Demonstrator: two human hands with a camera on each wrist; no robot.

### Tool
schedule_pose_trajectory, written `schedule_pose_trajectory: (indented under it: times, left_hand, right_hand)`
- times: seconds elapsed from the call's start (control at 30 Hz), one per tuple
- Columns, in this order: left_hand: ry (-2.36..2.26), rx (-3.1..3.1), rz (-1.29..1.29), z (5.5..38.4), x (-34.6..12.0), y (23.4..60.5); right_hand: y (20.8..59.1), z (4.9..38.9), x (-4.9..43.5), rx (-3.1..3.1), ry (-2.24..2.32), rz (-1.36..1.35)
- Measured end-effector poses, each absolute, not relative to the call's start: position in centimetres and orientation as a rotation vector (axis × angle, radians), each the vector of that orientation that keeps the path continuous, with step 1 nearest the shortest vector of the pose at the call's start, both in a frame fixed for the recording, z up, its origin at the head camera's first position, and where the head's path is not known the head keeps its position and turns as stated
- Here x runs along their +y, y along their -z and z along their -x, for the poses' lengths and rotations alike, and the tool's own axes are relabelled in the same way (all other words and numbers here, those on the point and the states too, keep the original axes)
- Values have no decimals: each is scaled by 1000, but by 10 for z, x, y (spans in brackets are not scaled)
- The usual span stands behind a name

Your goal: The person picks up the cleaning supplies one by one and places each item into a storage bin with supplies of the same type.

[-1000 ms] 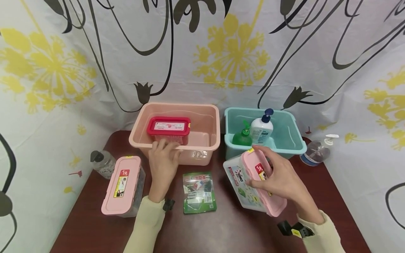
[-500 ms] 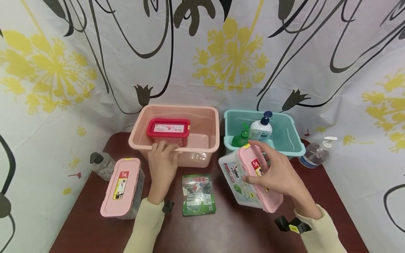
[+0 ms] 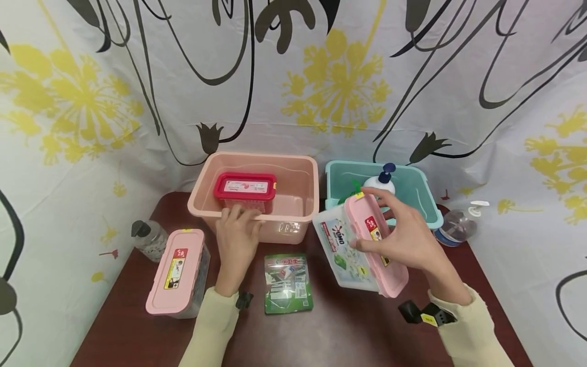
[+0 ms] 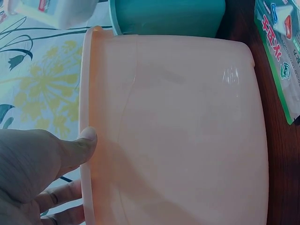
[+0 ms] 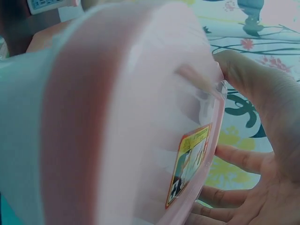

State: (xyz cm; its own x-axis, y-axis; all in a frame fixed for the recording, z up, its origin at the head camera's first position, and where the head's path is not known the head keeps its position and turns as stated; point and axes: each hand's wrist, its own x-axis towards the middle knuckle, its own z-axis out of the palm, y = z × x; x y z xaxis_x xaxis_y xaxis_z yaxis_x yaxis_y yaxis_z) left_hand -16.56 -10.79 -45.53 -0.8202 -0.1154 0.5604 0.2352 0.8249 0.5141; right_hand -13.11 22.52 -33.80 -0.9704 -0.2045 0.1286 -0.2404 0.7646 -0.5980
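My right hand [image 3: 403, 232] grips a clear plastic box with a pink lid [image 3: 355, 244] and an OMO label, thumb on one side of the lid and fingers on the other. The box is tilted, its lid facing right, and overlaps the front of the teal bin [image 3: 412, 221] in the head view. Up close in the right wrist view, the pink lid [image 5: 154, 93] shows blurred. My left hand [image 3: 236, 242] pinches the front rim of the pink bin [image 4: 178, 117], thumb outside and fingers inside. A red-lidded box [image 3: 245, 188] sits in that bin.
A white pump bottle [image 3: 378, 184] stands in the teal bin; a green one is mostly hidden. A green pouch [image 3: 288, 285] lies mid-table. Left are another pink-lidded box [image 3: 176, 275] and a black-topped bottle [image 3: 150, 240]; right, a clear pump bottle [image 3: 456, 224]. Patterned cloth hangs behind.
My right hand has moved the OMO box up and slightly left, toward the teal bin, and it now covers more of the bottles there. My left hand stays on the pink bin's rim.
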Motion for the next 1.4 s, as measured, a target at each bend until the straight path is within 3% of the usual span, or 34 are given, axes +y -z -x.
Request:
schedule_pose_trajectory:
  times: [1.4]
  left_hand:
    - [760,-2424,75,165,-108,454]
  right_hand:
    - [293,193,196,-2885,-1058,-230]
